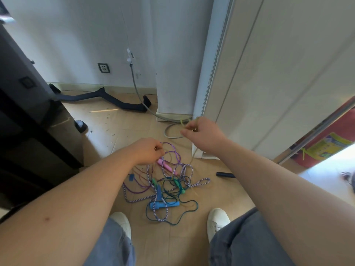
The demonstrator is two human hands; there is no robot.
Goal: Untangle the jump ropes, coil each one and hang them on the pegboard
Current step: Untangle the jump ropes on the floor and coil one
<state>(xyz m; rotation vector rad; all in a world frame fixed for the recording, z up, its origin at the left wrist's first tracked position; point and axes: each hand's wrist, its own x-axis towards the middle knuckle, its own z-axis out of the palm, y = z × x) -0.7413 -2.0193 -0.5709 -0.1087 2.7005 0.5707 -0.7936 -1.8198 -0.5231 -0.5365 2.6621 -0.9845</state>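
A tangle of jump ropes point(169, 187) lies on the floor between my feet. It holds a purple cord point(175, 152), a striped blue-white rope point(199, 182), a dark teal cord, blue handles point(163, 204), green handles point(178, 184) and a pink handle point(165, 166). My left hand point(148, 150) pinches a thin yellowish cord above the pile, beside the purple loops. My right hand point(203, 133) is raised higher to the right and grips the yellow-green rope point(192, 156), which runs down into the pile.
A black machine base point(32, 120) fills the left side. A black curved bar point(103, 98) lies by the wall, and a grey cable point(171, 129) loops on the floor. A white cabinet point(269, 73) stands right, a black tube point(225, 174) beside it. No pegboard shows.
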